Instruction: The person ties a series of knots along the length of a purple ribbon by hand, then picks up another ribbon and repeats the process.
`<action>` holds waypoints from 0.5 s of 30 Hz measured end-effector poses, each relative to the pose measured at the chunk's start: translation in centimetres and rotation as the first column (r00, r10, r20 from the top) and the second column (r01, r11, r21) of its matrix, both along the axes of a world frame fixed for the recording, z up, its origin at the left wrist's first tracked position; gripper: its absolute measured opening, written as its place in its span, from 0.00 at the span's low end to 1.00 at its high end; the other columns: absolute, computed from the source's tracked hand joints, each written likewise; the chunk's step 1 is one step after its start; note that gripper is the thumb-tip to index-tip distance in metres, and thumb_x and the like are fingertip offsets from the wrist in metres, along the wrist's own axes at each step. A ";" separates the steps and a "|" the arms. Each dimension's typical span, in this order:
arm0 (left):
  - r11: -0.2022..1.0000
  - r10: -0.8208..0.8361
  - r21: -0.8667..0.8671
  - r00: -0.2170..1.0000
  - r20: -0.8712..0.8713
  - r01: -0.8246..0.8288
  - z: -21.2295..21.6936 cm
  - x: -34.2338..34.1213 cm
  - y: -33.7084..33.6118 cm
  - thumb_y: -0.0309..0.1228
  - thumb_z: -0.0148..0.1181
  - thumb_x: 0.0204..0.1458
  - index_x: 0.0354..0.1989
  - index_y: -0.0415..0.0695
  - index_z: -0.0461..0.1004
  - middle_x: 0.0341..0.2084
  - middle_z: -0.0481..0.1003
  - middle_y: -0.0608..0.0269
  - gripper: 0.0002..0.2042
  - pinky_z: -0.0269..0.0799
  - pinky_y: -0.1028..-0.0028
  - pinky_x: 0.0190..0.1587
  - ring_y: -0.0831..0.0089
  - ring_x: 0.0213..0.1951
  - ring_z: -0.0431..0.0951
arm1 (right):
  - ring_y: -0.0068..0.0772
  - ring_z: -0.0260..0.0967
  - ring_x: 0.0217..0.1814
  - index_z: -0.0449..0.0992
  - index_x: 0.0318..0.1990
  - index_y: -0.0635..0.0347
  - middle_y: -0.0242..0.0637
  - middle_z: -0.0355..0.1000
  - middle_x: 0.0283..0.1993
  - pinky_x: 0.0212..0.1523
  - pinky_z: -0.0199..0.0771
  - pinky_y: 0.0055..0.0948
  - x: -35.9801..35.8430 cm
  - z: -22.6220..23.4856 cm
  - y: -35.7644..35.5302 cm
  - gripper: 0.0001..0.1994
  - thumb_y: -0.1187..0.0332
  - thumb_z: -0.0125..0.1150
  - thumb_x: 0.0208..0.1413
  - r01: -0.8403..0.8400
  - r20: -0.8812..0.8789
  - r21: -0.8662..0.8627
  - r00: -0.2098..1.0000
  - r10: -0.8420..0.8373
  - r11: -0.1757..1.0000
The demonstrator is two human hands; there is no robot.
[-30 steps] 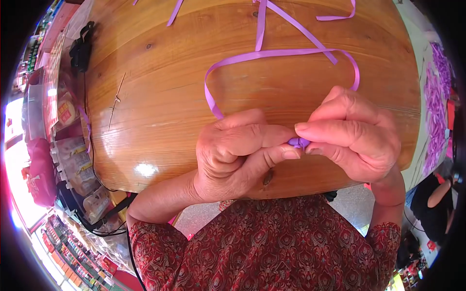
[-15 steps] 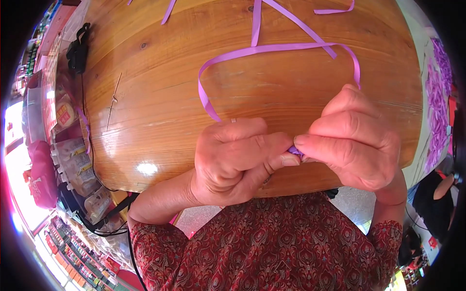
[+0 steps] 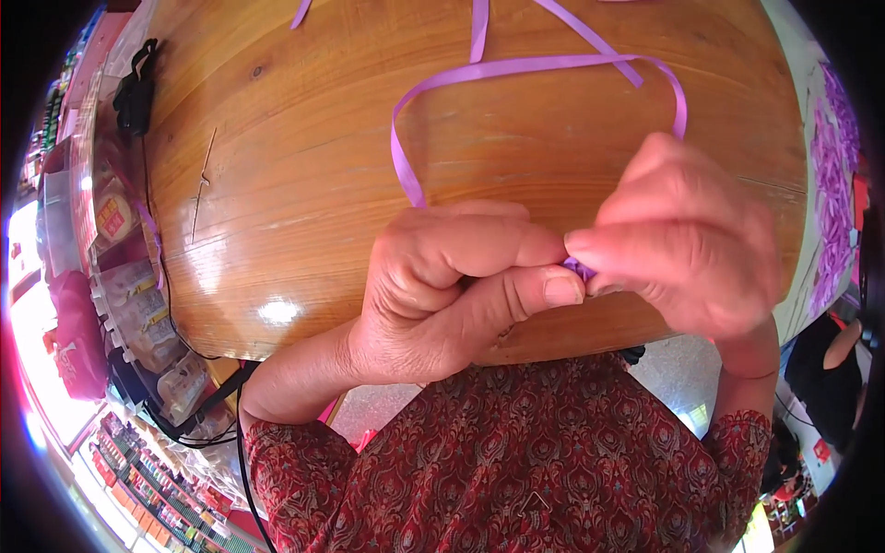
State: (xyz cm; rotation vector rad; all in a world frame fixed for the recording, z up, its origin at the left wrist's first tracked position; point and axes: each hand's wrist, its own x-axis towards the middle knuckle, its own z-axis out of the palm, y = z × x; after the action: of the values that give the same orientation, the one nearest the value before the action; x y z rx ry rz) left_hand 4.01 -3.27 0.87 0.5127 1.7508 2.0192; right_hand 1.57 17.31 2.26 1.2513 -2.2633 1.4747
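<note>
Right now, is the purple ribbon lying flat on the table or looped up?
Looped up: the purple ribbon arcs over the wooden table, ends pinched between left hand and right hand.

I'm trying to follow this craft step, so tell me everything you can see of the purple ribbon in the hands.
The narrow, flat, glossy purple ribbon looks like plastic or satin. One end is pinched into a small folded knot between the fingertips of the left hand and the right hand. From there it rises in a wide loop above the round varnished wooden table, arching left and right, and crosses other purple strands near the far edge. Most of the fold is hidden by the fingers.
</note>
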 end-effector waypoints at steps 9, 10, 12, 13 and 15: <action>0.985 0.079 0.132 0.973 0.219 -0.109 0.0 0.5 -0.1 0.23 0.59 0.54 0.35 0.35 0.76 0.24 0.72 0.64 0.04 0.65 0.81 0.26 0.82 0.25 0.71 | 0.32 0.70 0.27 0.77 0.38 0.69 0.41 0.74 0.30 0.25 0.66 0.25 0.0 0.3 -0.6 0.15 0.72 0.69 0.40 0.030 0.088 -0.023 0.996 -0.028 0.999; 0.990 0.056 0.112 0.973 0.223 -0.082 0.0 0.4 -0.3 0.23 0.59 0.54 0.36 0.35 0.76 0.24 0.72 0.65 0.04 0.65 0.81 0.26 0.83 0.25 0.71 | 0.32 0.70 0.27 0.77 0.38 0.69 0.42 0.74 0.30 0.25 0.67 0.25 0.0 0.2 -0.6 0.15 0.73 0.69 0.40 0.041 0.098 -0.027 0.994 -0.039 0.999; 0.994 0.031 0.091 0.973 0.229 -0.053 -0.2 0.3 -0.3 0.23 0.59 0.54 0.36 0.35 0.76 0.24 0.72 0.65 0.04 0.65 0.81 0.26 0.83 0.25 0.71 | 0.32 0.70 0.27 0.77 0.37 0.68 0.42 0.74 0.30 0.25 0.67 0.26 -0.3 0.0 -0.1 0.14 0.74 0.69 0.40 0.031 0.098 -0.007 0.995 -0.030 1.000; 0.996 0.040 0.069 0.986 0.164 -0.052 -0.4 0.2 -0.2 0.23 0.59 0.54 0.36 0.35 0.76 0.23 0.71 0.65 0.04 0.65 0.80 0.26 0.82 0.25 0.70 | 0.32 0.70 0.27 0.77 0.36 0.68 0.42 0.74 0.30 0.25 0.67 0.26 -0.4 -0.2 0.1 0.13 0.75 0.69 0.41 0.019 0.097 0.014 0.995 -0.020 1.000; 0.998 0.046 0.046 0.994 0.100 -0.050 -0.6 -0.2 -0.1 0.23 0.59 0.54 0.36 0.36 0.76 0.22 0.70 0.65 0.04 0.64 0.79 0.25 0.81 0.24 0.69 | 0.32 0.70 0.27 0.77 0.36 0.68 0.42 0.74 0.30 0.25 0.67 0.26 -0.7 -0.2 0.2 0.12 0.75 0.69 0.41 -0.009 0.101 0.004 0.995 0.008 1.000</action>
State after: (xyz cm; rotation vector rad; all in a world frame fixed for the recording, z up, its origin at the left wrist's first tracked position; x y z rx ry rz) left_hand 3.79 -3.41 0.23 0.3820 1.6746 2.0873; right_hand 0.86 17.55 2.02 1.2155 -2.3277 1.5708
